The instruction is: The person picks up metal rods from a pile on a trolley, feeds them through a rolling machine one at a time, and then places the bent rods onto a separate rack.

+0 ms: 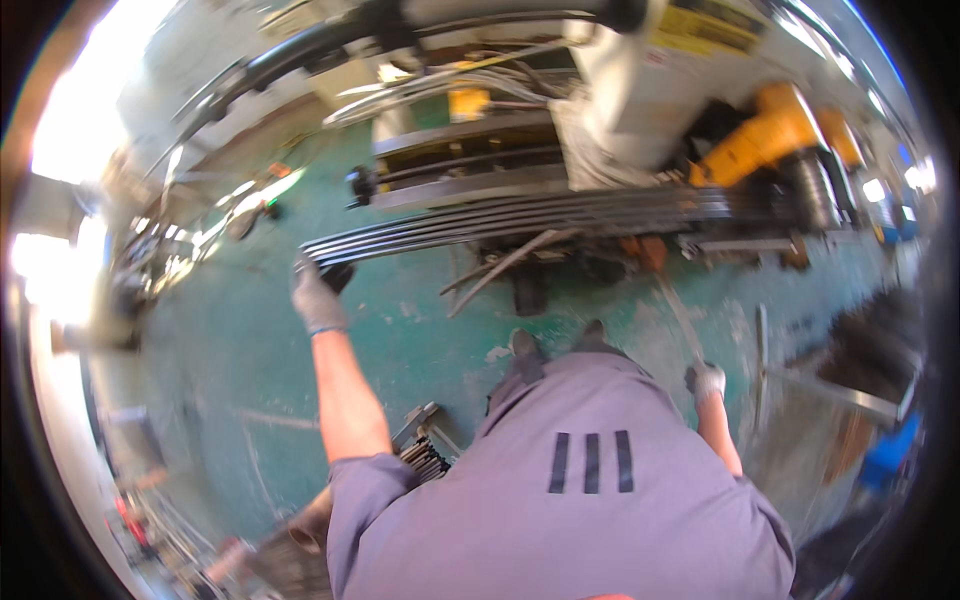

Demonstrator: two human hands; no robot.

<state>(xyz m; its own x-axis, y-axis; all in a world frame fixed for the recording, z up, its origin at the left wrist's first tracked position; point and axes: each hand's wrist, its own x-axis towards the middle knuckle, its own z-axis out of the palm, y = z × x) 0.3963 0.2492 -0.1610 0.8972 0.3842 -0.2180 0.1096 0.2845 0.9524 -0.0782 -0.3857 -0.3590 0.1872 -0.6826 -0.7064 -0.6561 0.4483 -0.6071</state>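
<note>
A stack of long dark flat metal strips (520,215) lies across a machine at waist height and juts out to the left. My left hand (316,295), in a grey glove, grips the free left end of that stack. My right hand (705,380), also gloved, holds the lower end of a thin metal rod (680,320) that slants up toward the machine. My grey shirt and both shoes (560,345) show below, standing on the green floor.
A white and grey machine (620,90) with an orange part (765,140) fills the top. Loose metal bars (500,270) lean under the stack. A bundle of dark rods (425,455) lies by my left side. A blue box (890,455) and metal frame (840,390) sit at the right.
</note>
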